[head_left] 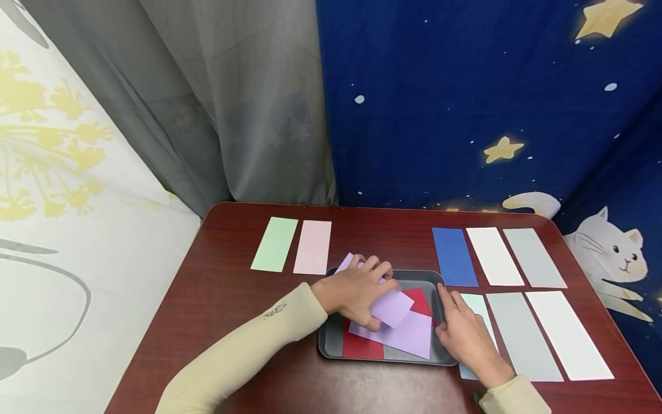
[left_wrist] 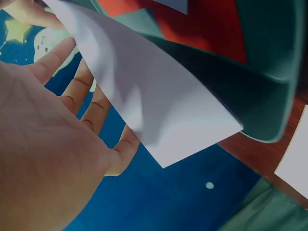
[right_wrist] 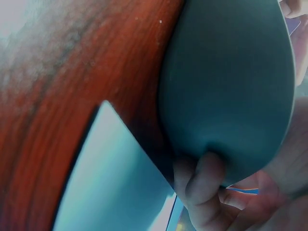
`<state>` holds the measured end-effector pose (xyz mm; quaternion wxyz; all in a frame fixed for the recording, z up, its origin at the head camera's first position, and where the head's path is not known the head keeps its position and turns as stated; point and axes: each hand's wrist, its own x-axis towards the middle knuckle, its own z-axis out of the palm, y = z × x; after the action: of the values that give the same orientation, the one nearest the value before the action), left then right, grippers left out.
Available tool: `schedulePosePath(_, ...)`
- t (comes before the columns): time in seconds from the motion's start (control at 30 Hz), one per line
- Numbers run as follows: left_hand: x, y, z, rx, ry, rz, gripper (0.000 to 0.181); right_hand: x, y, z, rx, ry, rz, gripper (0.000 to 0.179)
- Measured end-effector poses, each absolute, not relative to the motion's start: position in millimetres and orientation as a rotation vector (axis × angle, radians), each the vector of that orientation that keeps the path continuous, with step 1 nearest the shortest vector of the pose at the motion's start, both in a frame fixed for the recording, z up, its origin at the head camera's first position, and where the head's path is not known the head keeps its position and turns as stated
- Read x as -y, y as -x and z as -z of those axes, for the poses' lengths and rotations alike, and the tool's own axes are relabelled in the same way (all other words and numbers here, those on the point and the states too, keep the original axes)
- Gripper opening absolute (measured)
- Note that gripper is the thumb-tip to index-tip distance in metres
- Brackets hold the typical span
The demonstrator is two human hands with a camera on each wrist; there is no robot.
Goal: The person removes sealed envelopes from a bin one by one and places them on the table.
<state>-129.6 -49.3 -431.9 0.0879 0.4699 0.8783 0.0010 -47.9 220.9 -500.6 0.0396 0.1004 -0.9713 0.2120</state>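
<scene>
My left hand (head_left: 357, 292) holds a lilac paper card (head_left: 395, 307) above a dark grey tray (head_left: 439, 352). In the left wrist view this card (left_wrist: 159, 106) bends slightly, with the fingers behind it and the thumb at its far edge. A second lilac card (head_left: 415, 338) lies in the tray, over red paper (head_left: 362, 347) and a grey piece (head_left: 399, 353). At the tray's right side, my right hand (head_left: 465, 333) grips the rim. The right wrist view shows curled fingers (right_wrist: 207, 178) against the tray's outer wall.
Green (head_left: 275, 244) and pink (head_left: 312, 247) cards lie at the back left of the dark red table (head_left: 243, 345). On the right lie blue (head_left: 456, 257), white (head_left: 495, 256) and grey (head_left: 535, 257) cards, with several more in front. A pale green card (head_left: 478, 307) is partly under the right hand.
</scene>
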Motion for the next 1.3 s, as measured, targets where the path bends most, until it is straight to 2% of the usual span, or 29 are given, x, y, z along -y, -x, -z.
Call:
schedulePosePath(0.23,66,136,434,-2.693,-1.303,-0.051,0.073,-221,48,500,2.980,-0.303,-0.656,0.085)
schedulePosePath(0.63,102,150,440,-2.786,-1.140,-0.249,0.069,-220,48,499,2.982,-0.312,-0.649,0.085)
schedulePosePath(1.0,134,160,445,-2.883,-0.942,-0.313,0.073,-219,48,499,2.985,-0.308,-0.644,0.084)
schedulePosePath(1.3,159,165,450,-2.942,-0.812,-0.396,0.069,-219,47,498,2.988,-0.308,-0.645,0.085)
